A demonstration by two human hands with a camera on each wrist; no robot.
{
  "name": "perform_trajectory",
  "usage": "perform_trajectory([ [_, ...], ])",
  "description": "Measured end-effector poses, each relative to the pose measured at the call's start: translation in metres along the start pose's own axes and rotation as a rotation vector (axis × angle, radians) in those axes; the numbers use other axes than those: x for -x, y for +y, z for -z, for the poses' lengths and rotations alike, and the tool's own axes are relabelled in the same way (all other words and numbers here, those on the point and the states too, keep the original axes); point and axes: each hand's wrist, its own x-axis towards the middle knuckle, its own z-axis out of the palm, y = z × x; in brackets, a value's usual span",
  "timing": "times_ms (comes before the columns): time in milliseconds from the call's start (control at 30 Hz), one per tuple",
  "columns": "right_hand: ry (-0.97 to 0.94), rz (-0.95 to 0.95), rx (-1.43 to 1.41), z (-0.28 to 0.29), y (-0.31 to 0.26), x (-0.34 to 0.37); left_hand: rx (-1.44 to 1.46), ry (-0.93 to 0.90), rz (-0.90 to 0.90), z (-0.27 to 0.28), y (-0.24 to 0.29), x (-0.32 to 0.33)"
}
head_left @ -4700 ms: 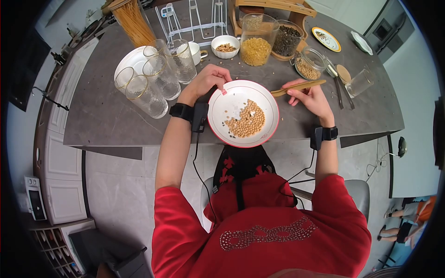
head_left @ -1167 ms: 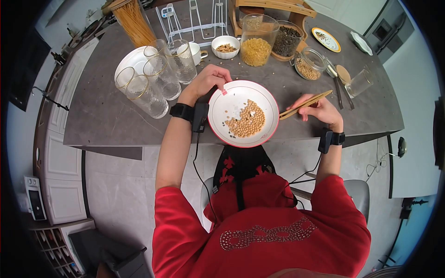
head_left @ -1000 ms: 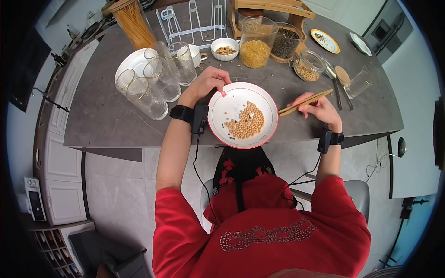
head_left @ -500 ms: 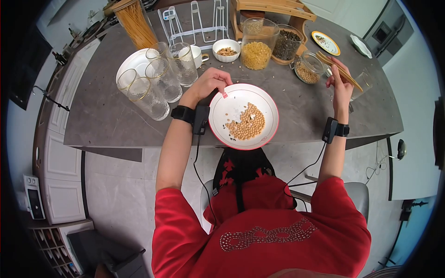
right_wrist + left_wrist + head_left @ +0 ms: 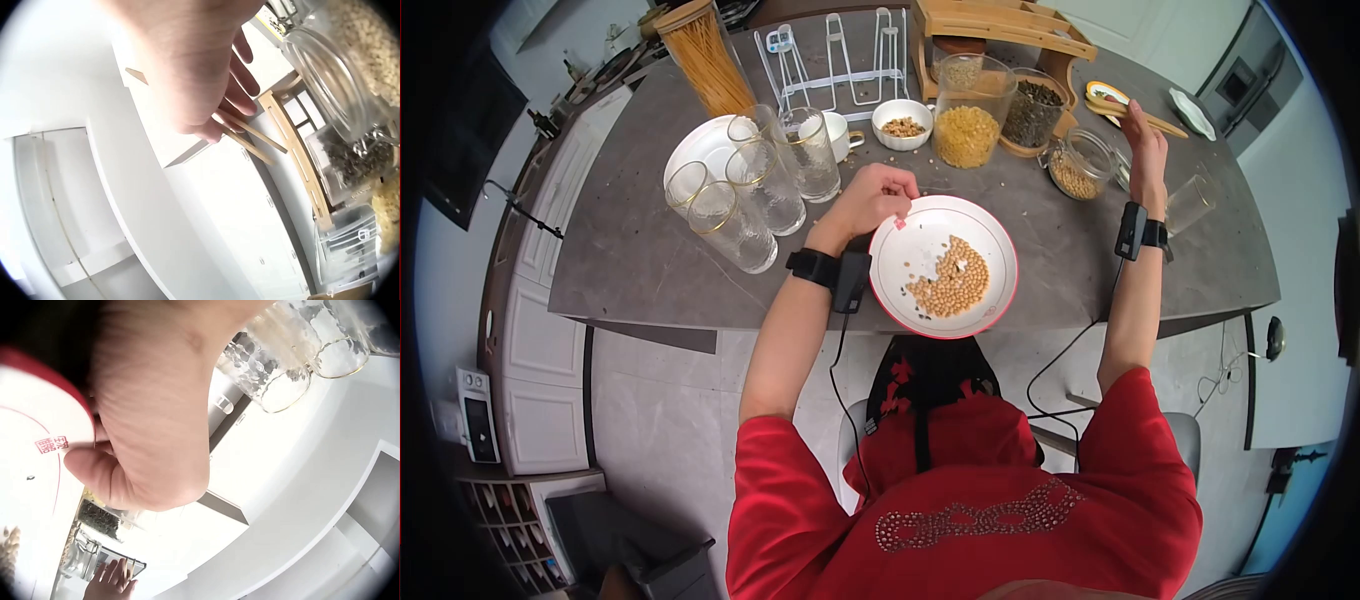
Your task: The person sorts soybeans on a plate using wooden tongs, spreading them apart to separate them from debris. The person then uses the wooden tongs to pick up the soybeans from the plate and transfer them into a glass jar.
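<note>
Bamboo tongs (image 5: 1168, 126) sit pinched in the R hand (image 5: 1146, 165), thumb vs fingers, the 2 prongs slightly apart & pointing out to the person's L. L hand (image 5: 872, 205) has thumb & fingers on the rim of the white red-rimmed plate (image 5: 999, 258), thumb just beside a red stamp. Plate's on the counter (image 5: 625, 215) nr its front edge, w/ soybeans (image 5: 952, 288) bunched inside & a few dark bits.

Nearest the R hand: clip-lid jar (image 5: 1077, 182) part-filled w/ soybeans, also a glass tumbler (image 5: 1190, 207). Tongs overlap the yellow-rimmed plate (image 5: 1092, 91) from the head view; can't tell if they touch.

Further out, behind the red-rimmed plate: white bowl w/ nutty bits (image 5: 900, 142), container of yellow pieces (image 5: 967, 137), another of dark stuff (image 5: 1033, 115). L side: gold-rimmed glasses (image 5: 740, 240), then spaghetti jar (image 5: 705, 65) & white wire rack (image 5: 840, 78).
</note>
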Motion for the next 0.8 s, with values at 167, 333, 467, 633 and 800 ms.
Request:
perform_trajectory([
  [167, -0.029, -0.255, -0.016, -0.019, 0.016, -0.001, -0.065, 0.092, -0.016, -0.005, -0.006, 0.004],
  [333, -0.011, -0.204, -0.134, -0.028, 0.007, 0.015, -0.177, 0.059, -0.003, -0.004, -0.012, -0.005],
  [467, -0.036, -0.141, -0.058, -0.034, 0.009, 0.025, -0.183, 0.015, -0.02, -0.002, -0.016, -0.013],
  [633, 0.023, -0.08, -0.088, -0.048, 0.003, 0.042, -0.11, -0.05, -0.024, 0.001, -0.013, -0.028],
  [800, 0.159, 0.111, 0.046, -0.06, 0.003, 0.063, -0.145, -0.015, -0.071, -0.001, -0.02, -0.021],
])
